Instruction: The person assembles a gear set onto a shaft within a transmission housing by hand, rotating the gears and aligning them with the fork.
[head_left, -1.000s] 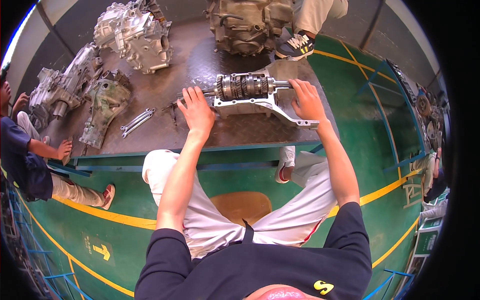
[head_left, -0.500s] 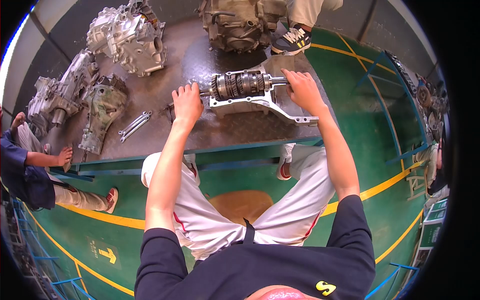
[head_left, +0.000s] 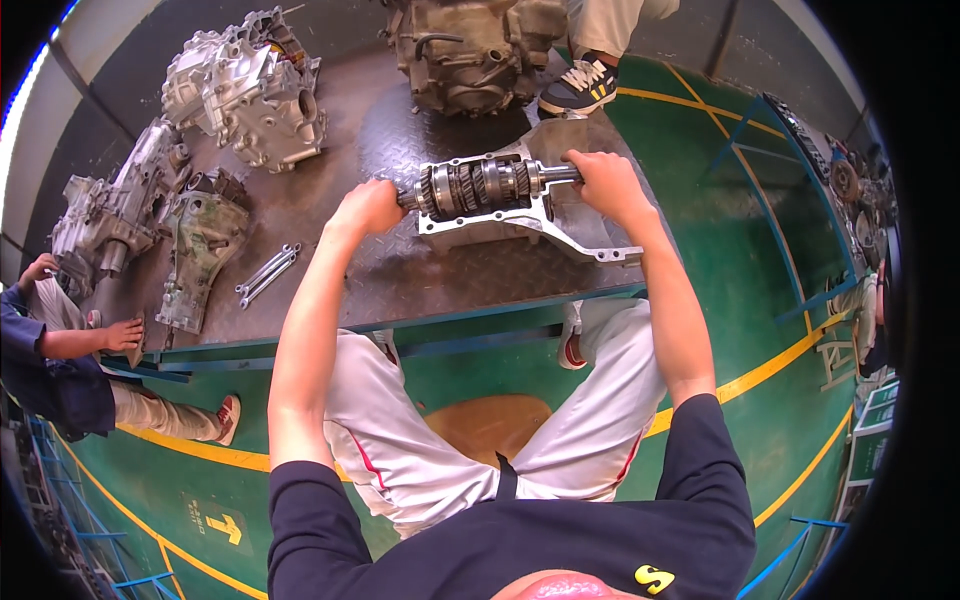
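Fingers of the left hand (head_left: 372, 207), laid out over the bar a second ago, now curl into a fist around its left end, and the right hand (head_left: 606, 188) has also bent its fingers further around the opposite end. What they grasp is the gear shaft (head_left: 475, 187), a metal bar stacked with toothed wheels, lying crosswise at the open top of a silver case (head_left: 465, 237). Whether it is lifted clear of its seats, I cannot tell. Both grips are firm-looking, knuckles up, with the gears between them.

The case sits near the front right of the dark metal table (head_left: 350, 280), its long arm reaching out below the right hand. To the left lie silver wrenches (head_left: 269, 276), side by side, and past them a stained greenish housing (head_left: 205, 240). Beyond that stands a paler gray housing (head_left: 100, 215); a bigger silver one (head_left: 250, 105) is farther back. Behind the gears rests a brown, grimy engine block (head_left: 475, 65), with someone's dark shoe (head_left: 580, 90) just right of it. At the table's left edge, a co-worker's hand (head_left: 122, 335) touches the rim. Below, the floor (head_left: 715, 270) is green, crossed by yellow lines.
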